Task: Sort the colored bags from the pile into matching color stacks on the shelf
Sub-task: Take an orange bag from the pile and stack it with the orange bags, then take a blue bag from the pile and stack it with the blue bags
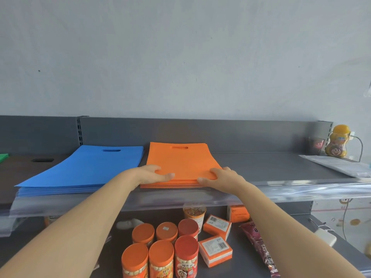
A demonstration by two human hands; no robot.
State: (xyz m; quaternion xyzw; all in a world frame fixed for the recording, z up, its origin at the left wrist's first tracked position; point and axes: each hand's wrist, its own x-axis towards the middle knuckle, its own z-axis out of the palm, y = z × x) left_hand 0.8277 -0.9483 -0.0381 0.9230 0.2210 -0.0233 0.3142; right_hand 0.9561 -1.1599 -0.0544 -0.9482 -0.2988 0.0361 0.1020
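One wide-angle view, worn on the person's head, faces the wall [180, 57] squarely and looks forward and slightly down. It stands close to the upper shelf [261, 167]: the left forearm [80, 217] and right forearm [281, 215] reach in from the bottom corners. The shelf's front edge crosses the picture side to side, below the middle; its back panel [241, 135] sits near mid-height. Under the front edge the view drops onto a lower shelf [247, 265].
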